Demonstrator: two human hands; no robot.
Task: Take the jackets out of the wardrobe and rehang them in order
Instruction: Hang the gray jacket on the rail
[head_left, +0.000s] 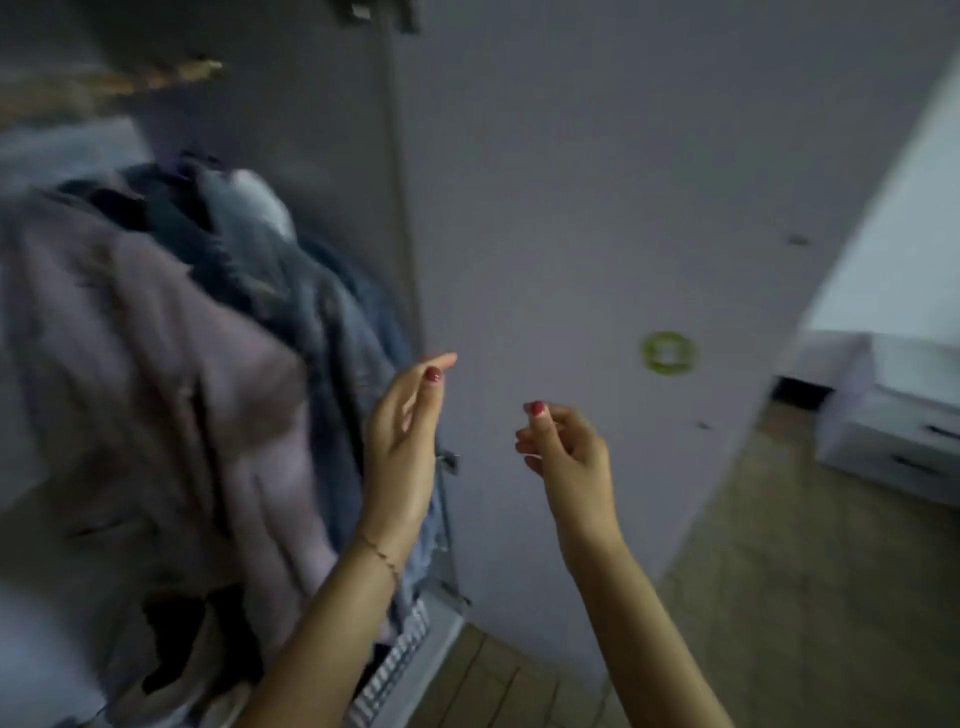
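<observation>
Pink jacket (156, 374) hangs leftmost; left hand (402, 447) open by the denim edge, right hand (566, 452) loosely curled, empty.

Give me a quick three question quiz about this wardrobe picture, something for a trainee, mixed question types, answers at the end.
1. True or false: the left hand grips a jacket.
2. Which garment hangs nearest the wardrobe door? A) pink jacket B) denim jacket
3. What colour is the round sticker on the door?

Key: 1 false, its fingers are straight and hold nothing. 2 B. 3 green.
</observation>
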